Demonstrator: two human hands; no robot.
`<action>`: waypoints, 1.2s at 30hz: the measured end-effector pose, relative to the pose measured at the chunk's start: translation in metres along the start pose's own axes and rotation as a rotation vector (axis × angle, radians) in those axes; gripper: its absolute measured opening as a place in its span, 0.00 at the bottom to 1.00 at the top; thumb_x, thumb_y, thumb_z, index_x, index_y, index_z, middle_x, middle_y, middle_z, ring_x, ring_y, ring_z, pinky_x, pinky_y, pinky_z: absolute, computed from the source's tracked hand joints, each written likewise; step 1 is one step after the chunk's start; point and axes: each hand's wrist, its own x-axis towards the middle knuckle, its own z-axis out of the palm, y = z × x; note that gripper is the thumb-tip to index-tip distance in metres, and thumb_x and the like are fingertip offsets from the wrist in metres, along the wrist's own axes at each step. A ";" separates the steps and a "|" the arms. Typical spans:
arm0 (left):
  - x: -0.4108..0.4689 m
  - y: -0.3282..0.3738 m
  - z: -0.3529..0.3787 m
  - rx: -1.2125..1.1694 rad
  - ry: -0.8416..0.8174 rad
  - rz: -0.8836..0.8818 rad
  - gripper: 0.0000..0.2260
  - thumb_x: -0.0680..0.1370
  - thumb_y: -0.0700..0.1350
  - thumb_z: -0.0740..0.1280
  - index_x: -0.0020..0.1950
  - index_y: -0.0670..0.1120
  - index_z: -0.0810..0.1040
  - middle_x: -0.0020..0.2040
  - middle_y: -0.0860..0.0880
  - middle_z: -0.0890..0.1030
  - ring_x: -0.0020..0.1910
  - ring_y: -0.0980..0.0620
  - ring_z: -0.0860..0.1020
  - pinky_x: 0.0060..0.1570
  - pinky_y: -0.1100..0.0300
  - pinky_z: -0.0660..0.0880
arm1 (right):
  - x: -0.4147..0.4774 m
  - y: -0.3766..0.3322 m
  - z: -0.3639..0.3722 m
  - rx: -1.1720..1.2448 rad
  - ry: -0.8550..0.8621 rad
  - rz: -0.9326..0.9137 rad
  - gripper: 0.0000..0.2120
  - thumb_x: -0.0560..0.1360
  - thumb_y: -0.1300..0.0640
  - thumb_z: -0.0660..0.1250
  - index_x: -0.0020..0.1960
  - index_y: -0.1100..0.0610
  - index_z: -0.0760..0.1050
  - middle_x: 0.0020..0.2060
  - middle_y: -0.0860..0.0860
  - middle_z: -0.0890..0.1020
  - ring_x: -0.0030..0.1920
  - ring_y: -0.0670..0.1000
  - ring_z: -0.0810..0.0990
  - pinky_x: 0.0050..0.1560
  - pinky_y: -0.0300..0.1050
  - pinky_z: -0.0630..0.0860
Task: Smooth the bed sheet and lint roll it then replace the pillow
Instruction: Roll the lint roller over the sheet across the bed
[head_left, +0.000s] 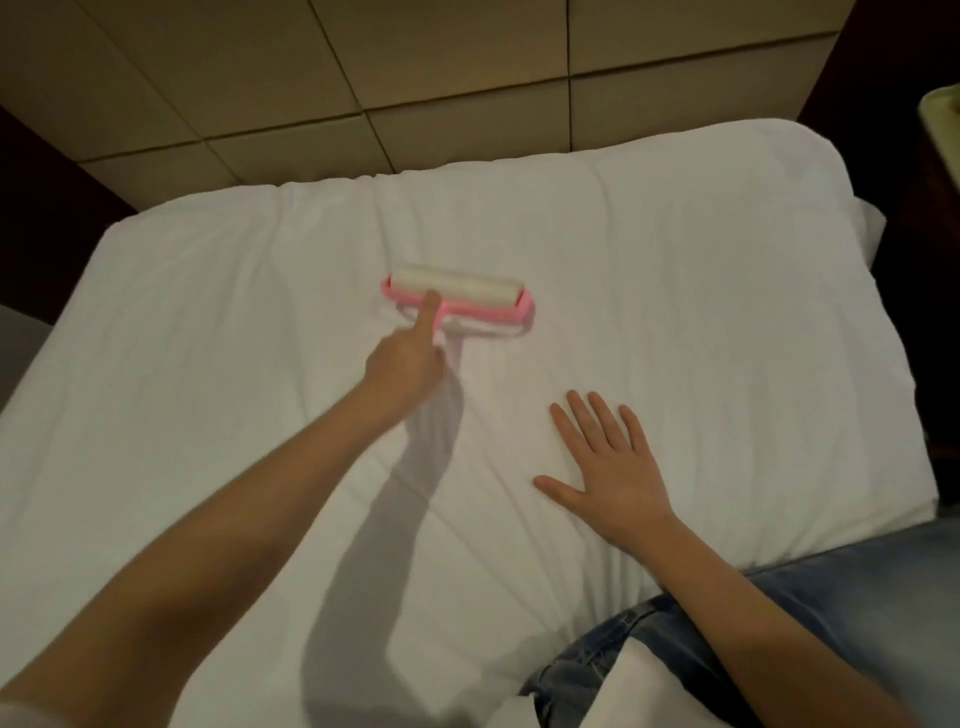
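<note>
Jeans show at the bottom right, where the person's leg rests against the bed. Just past them, the right hand lies flat on the white bed sheet. Its fingers are straight and spread apart, and it holds nothing. It seems to be pressing the cloth down so it does not slide.

Farther out, the left hand holds the lint roller in the middle of the bed. The pointer finger is stretched out onto the pink frame. The other fingers look curled round the pale handle, which is hard to see against the sheet.

The sticky roll lies on the sheet, and its long side goes left to right, dipping a little at the right end. The handle points back toward the person.

I think this is the lint rolling step. The next move should push or pull the roller along the line of the handle, not sideways, in strips across the sheet. Soft creases fan out near the jeans and may need flattening.

Beyond the bed is a padded tan wall. I see no pillow for sure, so that step looks not yet done.
</note>
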 end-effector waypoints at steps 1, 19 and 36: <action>0.015 0.009 -0.004 -0.006 0.018 0.022 0.27 0.81 0.46 0.56 0.77 0.50 0.49 0.57 0.33 0.76 0.54 0.35 0.76 0.47 0.52 0.70 | 0.000 0.000 0.000 0.000 -0.002 0.002 0.36 0.78 0.32 0.41 0.74 0.55 0.59 0.72 0.53 0.61 0.72 0.52 0.59 0.71 0.52 0.48; -0.052 -0.020 0.022 -0.064 0.040 -0.060 0.23 0.83 0.49 0.48 0.77 0.54 0.48 0.52 0.31 0.78 0.51 0.33 0.77 0.47 0.50 0.70 | 0.002 0.000 -0.002 0.052 -0.023 0.002 0.35 0.79 0.34 0.40 0.73 0.56 0.64 0.72 0.52 0.64 0.72 0.54 0.64 0.71 0.52 0.47; -0.112 -0.055 -0.021 -0.026 -0.155 -0.059 0.20 0.82 0.54 0.46 0.74 0.61 0.54 0.38 0.47 0.75 0.38 0.45 0.74 0.40 0.55 0.71 | 0.013 -0.012 -0.013 0.087 -0.164 0.049 0.36 0.79 0.35 0.38 0.74 0.58 0.61 0.72 0.50 0.60 0.72 0.51 0.59 0.72 0.49 0.42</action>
